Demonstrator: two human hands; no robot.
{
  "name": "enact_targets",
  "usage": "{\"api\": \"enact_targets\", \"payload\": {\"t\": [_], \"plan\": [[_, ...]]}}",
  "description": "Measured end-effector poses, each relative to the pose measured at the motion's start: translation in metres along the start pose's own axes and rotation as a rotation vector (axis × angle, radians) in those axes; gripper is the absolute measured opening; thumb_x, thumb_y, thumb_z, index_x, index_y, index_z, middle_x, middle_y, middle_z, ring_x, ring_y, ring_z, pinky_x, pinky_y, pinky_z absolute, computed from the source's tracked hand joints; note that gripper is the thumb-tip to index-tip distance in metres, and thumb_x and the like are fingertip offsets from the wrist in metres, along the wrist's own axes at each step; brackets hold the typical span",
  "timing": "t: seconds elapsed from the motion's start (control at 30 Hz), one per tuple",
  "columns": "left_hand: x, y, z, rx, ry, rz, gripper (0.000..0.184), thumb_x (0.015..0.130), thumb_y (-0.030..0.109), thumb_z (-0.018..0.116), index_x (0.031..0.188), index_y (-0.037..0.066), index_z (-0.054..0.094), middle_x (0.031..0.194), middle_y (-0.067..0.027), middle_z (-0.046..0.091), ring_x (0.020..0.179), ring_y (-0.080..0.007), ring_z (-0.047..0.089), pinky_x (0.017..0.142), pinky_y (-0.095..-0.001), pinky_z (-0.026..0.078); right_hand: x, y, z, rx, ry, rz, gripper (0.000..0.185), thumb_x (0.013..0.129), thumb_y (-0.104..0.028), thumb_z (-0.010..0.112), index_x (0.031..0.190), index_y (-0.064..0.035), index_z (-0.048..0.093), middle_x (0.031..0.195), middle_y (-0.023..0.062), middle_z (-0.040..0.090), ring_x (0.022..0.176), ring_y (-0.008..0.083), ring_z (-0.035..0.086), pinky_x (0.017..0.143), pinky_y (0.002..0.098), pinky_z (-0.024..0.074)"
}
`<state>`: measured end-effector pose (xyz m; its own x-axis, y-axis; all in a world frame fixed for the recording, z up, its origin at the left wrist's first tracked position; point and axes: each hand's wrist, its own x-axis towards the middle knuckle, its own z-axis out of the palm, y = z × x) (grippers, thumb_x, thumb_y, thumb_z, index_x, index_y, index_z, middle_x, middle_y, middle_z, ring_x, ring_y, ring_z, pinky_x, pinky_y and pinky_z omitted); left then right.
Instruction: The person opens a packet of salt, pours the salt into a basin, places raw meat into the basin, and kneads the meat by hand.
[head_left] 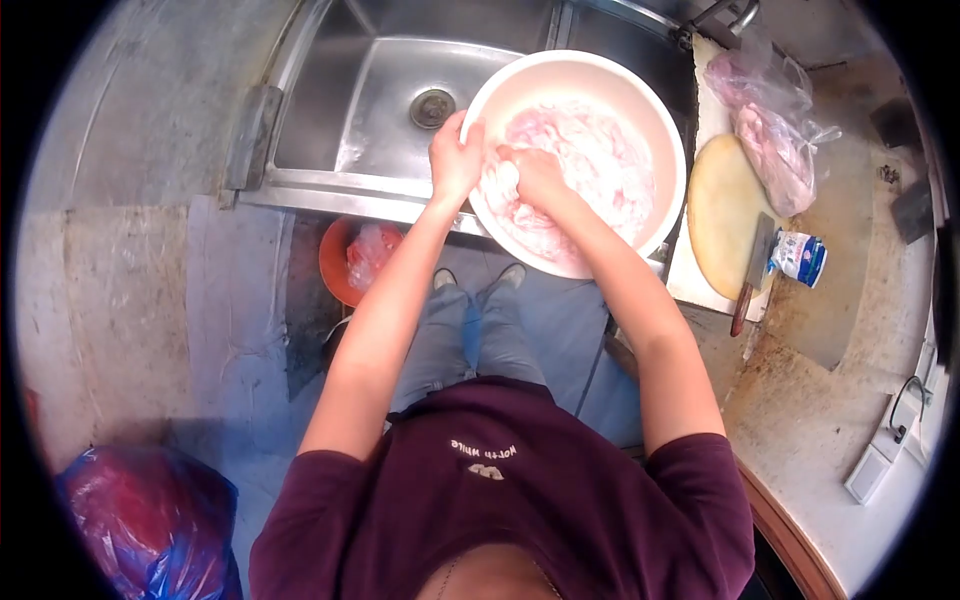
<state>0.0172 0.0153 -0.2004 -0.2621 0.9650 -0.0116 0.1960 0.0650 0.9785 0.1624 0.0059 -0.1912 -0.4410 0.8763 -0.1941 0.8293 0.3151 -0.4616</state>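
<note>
A large white basin (672,190) rests across the front edge of the sink, holding a heap of pale pink, wet pieces that look like raw meat (600,160). My left hand (457,160) is closed on the basin's left rim, the thumb towards the inside. Inside the basin, my right hand (535,175) has its fingers curled into the left part of the meat. Some of its fingertips are hidden by the hand and the pieces.
Right of the basin lie a round cutting board (722,205), a cleaver (757,260), a blue-and-white packet (800,257) and plastic-bagged meat (775,160). The steel sink (390,90) is behind left. An orange bucket (335,265) and a large bag (150,520) stand lower left.
</note>
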Motion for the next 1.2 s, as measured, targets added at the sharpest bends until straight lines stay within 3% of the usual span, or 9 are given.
{"api": "enact_targets", "payload": {"t": [0.2, 0.27, 0.33, 0.43, 0.53, 0.67, 0.8, 1.03, 1.2], "plan": [[0.002, -0.002, -0.002, -0.048, -0.042, 0.015, 0.028, 0.085, 0.015, 0.057, 0.104, -0.004, 0.060, 0.081, -0.0137, 0.067, 0.074, -0.0185, 0.065, 0.068, -0.0301, 0.049, 0.024, 0.024, -0.034, -0.109, 0.050, -0.074, 0.026, 0.085, -0.013, 0.048, 0.105, -0.0049, 0.062, 0.093, 0.0208, 0.064, 0.087, 0.0304, 0.064, 0.079, 0.0381, 0.0488], [0.002, -0.003, -0.001, -0.062, -0.035, 0.019, 0.028, 0.085, 0.015, 0.056, 0.104, -0.004, 0.060, 0.082, -0.0136, 0.067, 0.073, -0.0185, 0.065, 0.068, -0.0299, 0.049, 0.009, 0.019, -0.073, 0.514, 0.022, 0.146, 0.027, 0.084, -0.007, 0.050, 0.109, -0.0044, 0.060, 0.108, 0.0206, 0.060, 0.096, 0.0277, 0.061, 0.083, 0.0379, 0.0476], [0.003, -0.008, 0.000, -0.075, -0.028, 0.010, 0.027, 0.085, 0.015, 0.057, 0.104, -0.004, 0.060, 0.082, -0.0137, 0.067, 0.072, -0.0185, 0.065, 0.067, -0.0296, 0.049, 0.005, 0.061, -0.082, -0.194, 0.142, 0.045, 0.046, 0.080, -0.013, 0.060, 0.125, -0.0108, 0.052, 0.128, 0.0205, 0.048, 0.112, 0.0302, 0.052, 0.092, 0.0403, 0.0440], [-0.001, 0.003, -0.001, -0.066, -0.024, -0.045, 0.027, 0.086, 0.015, 0.057, 0.104, -0.004, 0.060, 0.082, -0.0137, 0.067, 0.073, -0.0187, 0.065, 0.068, -0.0297, 0.049, -0.014, 0.110, -0.070, -0.152, 0.247, 0.162, 0.070, 0.074, -0.022, 0.068, 0.137, -0.0215, 0.038, 0.139, 0.0198, 0.034, 0.128, 0.0361, 0.035, 0.101, 0.0421, 0.0382], [-0.002, 0.005, 0.002, -0.109, -0.004, -0.070, 0.027, 0.087, 0.016, 0.057, 0.104, -0.004, 0.060, 0.081, -0.0135, 0.067, 0.073, -0.0192, 0.064, 0.069, -0.0300, 0.049, -0.021, 0.077, -0.055, -0.071, 0.015, 0.523, 0.092, 0.066, -0.024, 0.075, 0.143, -0.0280, 0.025, 0.144, 0.0202, 0.026, 0.131, 0.0398, 0.029, 0.104, 0.0441, 0.0351], [-0.004, 0.007, 0.001, -0.006, 0.026, 0.009, 0.026, 0.086, 0.016, 0.057, 0.103, -0.004, 0.061, 0.082, -0.0142, 0.067, 0.076, -0.0200, 0.064, 0.070, -0.0306, 0.048, -0.013, 0.058, -0.023, 0.092, 0.071, 0.546, 0.080, 0.068, -0.012, 0.065, 0.140, -0.0253, 0.032, 0.147, 0.0222, 0.021, 0.125, 0.0387, 0.039, 0.100, 0.0440, 0.0390], [-0.005, 0.000, -0.001, 0.020, 0.033, 0.009, 0.026, 0.085, 0.015, 0.057, 0.102, -0.004, 0.061, 0.083, -0.0145, 0.067, 0.076, -0.0203, 0.064, 0.071, -0.0309, 0.048, -0.017, 0.050, -0.003, 0.397, 0.248, 0.418, 0.054, 0.074, -0.008, 0.058, 0.127, -0.0087, 0.050, 0.111, 0.0291, 0.057, 0.108, 0.0387, 0.054, 0.093, 0.0407, 0.0426], [-0.008, -0.002, -0.009, -0.028, 0.033, 0.014, 0.028, 0.089, 0.018, 0.056, 0.104, -0.005, 0.060, 0.085, -0.0098, 0.066, 0.075, -0.0115, 0.060, 0.068, -0.0257, 0.047, -0.056, 0.008, -0.027, 0.084, 0.208, 0.313, 0.032, 0.077, -0.018, 0.059, 0.107, -0.0059, 0.057, 0.086, 0.0217, 0.064, 0.083, 0.0388, 0.063, 0.080, 0.0473, 0.0472], [-0.007, -0.004, -0.007, -0.014, 0.048, 0.012, 0.029, 0.089, 0.018, 0.057, 0.107, -0.005, 0.059, 0.089, -0.0110, 0.067, 0.079, -0.0126, 0.061, 0.071, -0.0252, 0.047, -0.052, -0.048, -0.018, -0.165, 0.155, 0.139, 0.041, 0.079, -0.022, 0.059, 0.119, -0.0188, 0.055, 0.118, 0.0226, 0.052, 0.100, 0.0413, 0.055, 0.081, 0.0497, 0.0473]]}}
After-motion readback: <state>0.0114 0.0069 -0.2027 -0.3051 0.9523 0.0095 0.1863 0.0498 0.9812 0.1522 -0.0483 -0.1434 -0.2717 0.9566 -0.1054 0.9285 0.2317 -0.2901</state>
